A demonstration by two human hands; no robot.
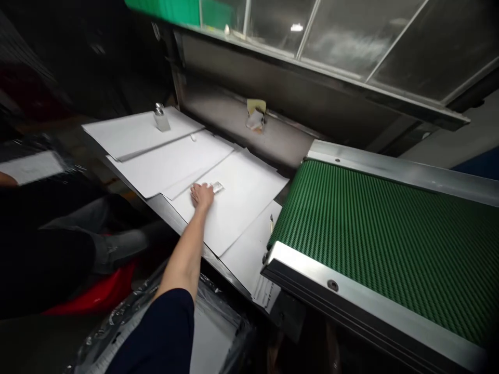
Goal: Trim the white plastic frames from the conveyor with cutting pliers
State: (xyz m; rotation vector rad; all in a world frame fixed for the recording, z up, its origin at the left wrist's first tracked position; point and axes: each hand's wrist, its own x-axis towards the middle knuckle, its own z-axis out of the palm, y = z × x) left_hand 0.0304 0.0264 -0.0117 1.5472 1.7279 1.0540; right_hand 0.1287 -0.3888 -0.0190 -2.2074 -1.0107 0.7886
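Observation:
My left hand (201,196) reaches out from a dark blue sleeve, over white paper sheets (241,202) on a metal table. Its fingers are bent and closed at the end of a small, flat, silvery-clear packet (217,187), which sticks out on the right side of the hand. What the packet contains is too small to tell. More white sheets (167,161) overlap farther left, and a small clear bottle with a metal cap (161,118) stands on the farthest ones. My right hand is out of view.
A green conveyor belt (382,234) with metal side rails lies to the right. A cutter-like tool (272,223) rests beside its end. Below is a plastic-lined container (218,332). At left are another person's jeans-clad leg (120,246) and part of a hand (5,179).

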